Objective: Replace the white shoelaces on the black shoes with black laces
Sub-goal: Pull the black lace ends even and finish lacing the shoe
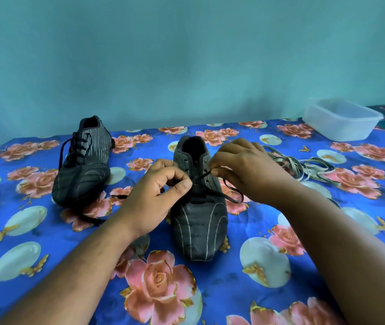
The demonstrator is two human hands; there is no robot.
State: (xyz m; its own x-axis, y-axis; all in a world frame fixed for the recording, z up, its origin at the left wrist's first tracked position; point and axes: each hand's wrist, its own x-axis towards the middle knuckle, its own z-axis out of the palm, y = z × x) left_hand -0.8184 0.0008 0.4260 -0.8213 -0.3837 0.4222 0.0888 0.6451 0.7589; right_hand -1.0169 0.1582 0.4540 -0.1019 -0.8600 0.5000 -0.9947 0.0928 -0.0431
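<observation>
Teal wall behind, floral cloth [46, 289] covering the table. Going L to R: a finished shoe [82, 165], already wearing black laces, is lying at far left; the left hand [156, 195] is curling shut, thumb and forefinger pinching one lace end; the second shoe [198, 219] is sitting mid-table, toe toward the person; the right hand [243, 170] is pinching the black lace [231, 192] at a lower eyelet. Threading is just starting, prob. first rows; next move needs the tip fed through the next hole and pulled even. White laces [304, 167] are piling beside a plastic tub [341, 120]. Count: 2 shoes, 1 tub, 1 white pile.
</observation>
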